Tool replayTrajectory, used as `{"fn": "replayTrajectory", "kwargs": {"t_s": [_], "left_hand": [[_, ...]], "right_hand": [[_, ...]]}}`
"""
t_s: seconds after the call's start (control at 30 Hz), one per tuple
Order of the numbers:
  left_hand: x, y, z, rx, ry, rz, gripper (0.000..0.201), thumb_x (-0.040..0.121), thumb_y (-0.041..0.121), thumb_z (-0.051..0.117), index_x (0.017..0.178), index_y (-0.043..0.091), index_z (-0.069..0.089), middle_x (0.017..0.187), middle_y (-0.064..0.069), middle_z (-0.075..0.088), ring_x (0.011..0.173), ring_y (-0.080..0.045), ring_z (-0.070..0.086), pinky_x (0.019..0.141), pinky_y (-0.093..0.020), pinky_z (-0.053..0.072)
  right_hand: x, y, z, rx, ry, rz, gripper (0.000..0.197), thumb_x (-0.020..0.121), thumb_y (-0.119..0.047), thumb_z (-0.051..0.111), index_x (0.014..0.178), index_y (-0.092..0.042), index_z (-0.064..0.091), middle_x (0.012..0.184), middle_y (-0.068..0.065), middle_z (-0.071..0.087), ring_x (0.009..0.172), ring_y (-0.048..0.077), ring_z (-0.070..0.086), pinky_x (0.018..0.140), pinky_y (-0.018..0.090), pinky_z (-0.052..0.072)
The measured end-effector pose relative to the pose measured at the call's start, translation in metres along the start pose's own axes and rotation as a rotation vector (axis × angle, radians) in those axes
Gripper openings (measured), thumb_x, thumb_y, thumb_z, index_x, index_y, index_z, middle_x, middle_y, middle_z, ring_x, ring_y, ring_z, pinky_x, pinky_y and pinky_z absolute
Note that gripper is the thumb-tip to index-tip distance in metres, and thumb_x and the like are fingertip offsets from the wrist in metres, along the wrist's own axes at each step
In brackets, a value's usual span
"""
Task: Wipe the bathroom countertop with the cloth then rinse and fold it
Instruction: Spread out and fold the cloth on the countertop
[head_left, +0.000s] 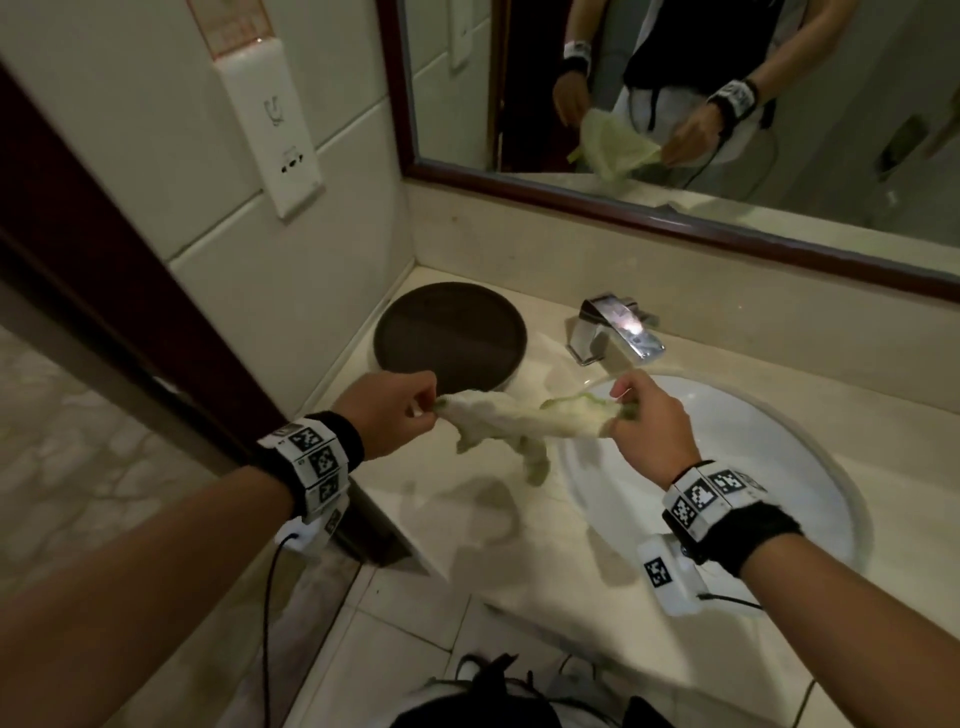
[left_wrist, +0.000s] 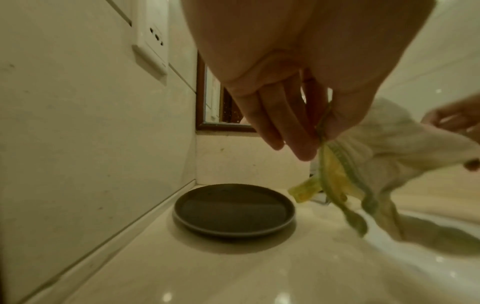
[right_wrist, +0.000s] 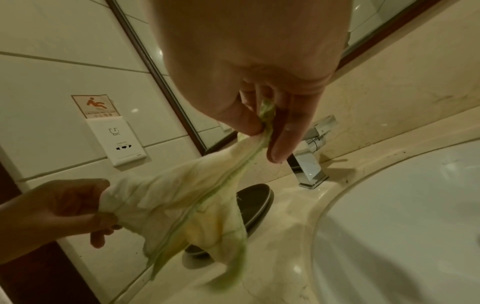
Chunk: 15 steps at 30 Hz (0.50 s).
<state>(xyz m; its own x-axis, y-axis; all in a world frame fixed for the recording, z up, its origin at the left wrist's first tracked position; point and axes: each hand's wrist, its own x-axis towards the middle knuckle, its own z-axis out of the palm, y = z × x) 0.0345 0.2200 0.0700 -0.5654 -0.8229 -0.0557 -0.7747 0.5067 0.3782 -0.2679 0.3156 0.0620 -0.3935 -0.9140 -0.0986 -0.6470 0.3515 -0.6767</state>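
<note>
A pale cloth (head_left: 524, 421) with green edging hangs stretched between both hands, a little above the beige countertop (head_left: 467, 525). My left hand (head_left: 400, 410) pinches its left corner, close to the dark tray. My right hand (head_left: 639, 415) pinches the other corner over the left rim of the white sink (head_left: 779, 467). The left wrist view shows the fingers (left_wrist: 298, 131) clamped on the green hem of the cloth (left_wrist: 389, 144). In the right wrist view, thumb and fingers (right_wrist: 283, 135) nip the bunched edge of the cloth (right_wrist: 182, 197), with loose folds drooping below.
A round dark tray (head_left: 449, 338) sits in the back left corner of the counter. A chrome faucet (head_left: 615, 327) stands behind the sink. A framed mirror (head_left: 675, 104) runs along the back wall. A socket plate (head_left: 280, 130) is on the tiled left wall.
</note>
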Motion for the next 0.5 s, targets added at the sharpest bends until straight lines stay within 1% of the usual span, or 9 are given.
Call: {"fn": "replayTrajectory", "kwargs": {"t_s": [0.07,0.13,0.17,0.2,0.27,0.33,0.4,0.47,0.5], "left_hand": [[-0.007,-0.009,0.006,0.075,-0.047,-0.051,0.016,0.084,0.036,0.066,0.087,0.023,0.056,0.082,0.003,0.066,0.075,-0.021,0.062,0.067,-0.032,0.049],[-0.013,-0.015,0.018,0.133,-0.178,-0.106,0.019,0.083,0.04,0.064,0.085,0.025,0.054,0.085,0.003,0.065,0.079,-0.022,0.06,0.069,-0.032,0.048],[-0.016,-0.019,0.026,0.161,-0.276,-0.13,0.021,0.083,0.044,0.063,0.084,0.026,0.054,0.085,0.003,0.063,0.08,-0.021,0.059,0.069,-0.031,0.047],[-0.018,-0.021,0.034,0.197,-0.384,-0.148,0.023,0.082,0.049,0.063,0.084,0.027,0.055,0.085,0.004,0.062,0.082,-0.02,0.058,0.071,-0.03,0.047],[-0.02,-0.028,0.051,0.25,-0.572,-0.175,0.035,0.08,0.061,0.061,0.093,0.028,0.06,0.092,0.005,0.062,0.089,-0.018,0.058,0.078,-0.029,0.047],[-0.018,-0.031,0.062,0.228,-0.675,-0.219,0.047,0.077,0.067,0.06,0.103,0.027,0.061,0.103,0.005,0.064,0.095,-0.018,0.058,0.084,-0.03,0.048],[-0.013,-0.032,0.068,0.164,-0.686,-0.269,0.048,0.081,0.068,0.055,0.105,0.026,0.061,0.108,0.003,0.064,0.095,-0.018,0.057,0.084,-0.031,0.047],[-0.007,-0.032,0.072,0.099,-0.591,-0.32,0.047,0.086,0.067,0.048,0.105,0.025,0.06,0.108,0.001,0.063,0.095,-0.019,0.056,0.083,-0.032,0.046],[-0.004,-0.033,0.075,0.067,-0.527,-0.352,0.045,0.088,0.064,0.048,0.107,0.024,0.059,0.11,0.001,0.063,0.096,-0.019,0.057,0.084,-0.032,0.046]], "right_hand": [[-0.001,0.001,0.01,0.0,-0.015,0.029,0.03,0.077,-0.002,0.059,0.097,-0.024,0.054,0.086,-0.001,0.063,0.083,0.028,0.058,0.074,0.034,0.045],[-0.004,0.008,0.025,-0.009,-0.114,0.088,0.027,0.076,-0.006,0.057,0.095,-0.026,0.053,0.085,0.001,0.063,0.081,0.03,0.061,0.072,0.037,0.05],[-0.006,0.013,0.033,-0.034,-0.19,0.121,0.026,0.076,-0.011,0.058,0.095,-0.027,0.052,0.086,0.002,0.064,0.082,0.031,0.062,0.074,0.039,0.051],[-0.008,0.019,0.041,-0.097,-0.278,0.154,0.025,0.077,-0.017,0.059,0.099,-0.028,0.052,0.088,0.003,0.066,0.085,0.031,0.063,0.077,0.038,0.051],[-0.012,0.031,0.056,-0.257,-0.438,0.19,0.033,0.081,-0.026,0.058,0.113,-0.028,0.051,0.098,0.004,0.067,0.095,0.029,0.062,0.082,0.034,0.047],[-0.016,0.036,0.064,-0.351,-0.521,0.208,0.04,0.083,-0.031,0.057,0.122,-0.027,0.048,0.11,0.006,0.065,0.103,0.028,0.06,0.085,0.033,0.046],[-0.015,0.033,0.071,-0.425,-0.552,0.19,0.04,0.085,-0.033,0.056,0.124,-0.026,0.05,0.118,0.007,0.063,0.108,0.028,0.058,0.088,0.033,0.046],[-0.014,0.024,0.075,-0.438,-0.52,0.135,0.038,0.086,-0.033,0.054,0.124,-0.026,0.052,0.121,0.007,0.062,0.109,0.029,0.058,0.087,0.033,0.045],[-0.012,0.018,0.079,-0.424,-0.504,0.098,0.038,0.088,-0.033,0.054,0.125,-0.025,0.052,0.121,0.007,0.062,0.109,0.029,0.058,0.087,0.032,0.044]]}}
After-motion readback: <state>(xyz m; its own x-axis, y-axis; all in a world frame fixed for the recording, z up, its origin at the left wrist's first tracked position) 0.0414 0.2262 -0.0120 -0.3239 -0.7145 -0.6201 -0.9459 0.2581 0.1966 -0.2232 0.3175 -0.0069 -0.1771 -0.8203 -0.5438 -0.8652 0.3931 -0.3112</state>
